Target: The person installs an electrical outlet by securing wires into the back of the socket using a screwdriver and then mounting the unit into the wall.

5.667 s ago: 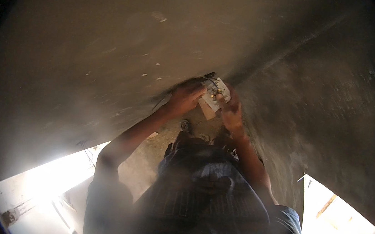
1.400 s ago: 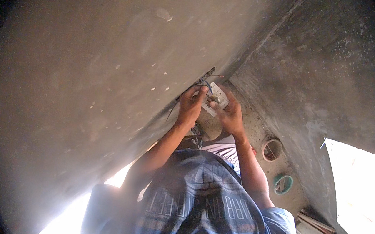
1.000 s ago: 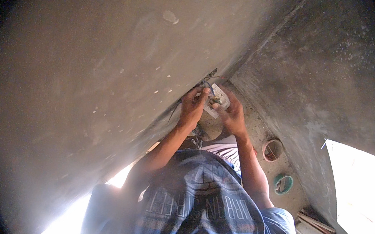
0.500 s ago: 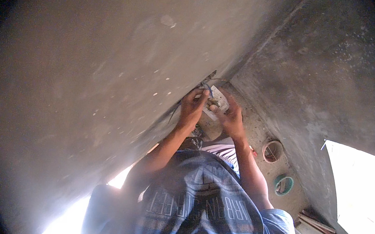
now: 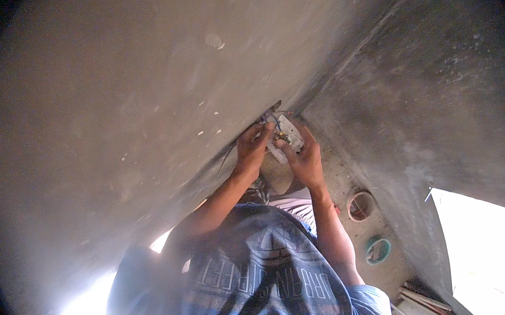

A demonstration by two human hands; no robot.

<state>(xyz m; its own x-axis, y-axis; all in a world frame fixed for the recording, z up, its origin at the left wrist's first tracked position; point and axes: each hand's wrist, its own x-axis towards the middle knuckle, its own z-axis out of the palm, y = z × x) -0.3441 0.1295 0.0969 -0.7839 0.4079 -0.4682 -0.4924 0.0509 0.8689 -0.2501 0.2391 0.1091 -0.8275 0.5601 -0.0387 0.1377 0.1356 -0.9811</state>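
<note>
A white rectangular plate [image 5: 292,134], likely an electrical switch or socket plate seen from behind, sits between my hands close to the wall. My right hand [image 5: 306,162] grips it, with the thumb across its near side and the fingers along its far right edge. Thin blue wires [image 5: 277,122] run from a dark hole [image 5: 275,108] in the wall to the plate. My left hand [image 5: 252,149] is closed beside the hole, thumb and fingers pinched at the wires. Small brass-coloured parts show on the plate; the exact grip of the left fingertips is hard to make out.
A bare grey wall [image 5: 130,89] rises close on my left and meets another wall [image 5: 412,100] ahead. On the floor to the right stand a pinkish round container [image 5: 350,207] and a teal ring-shaped one [image 5: 386,251]. Wooden strips [image 5: 431,301] lie farther back, below a bright opening [image 5: 488,256].
The whole view has shifted slightly, so the scene sits a little farther left. My left hand has moved slightly down and left at the wires; the right hand keeps the plate.
</note>
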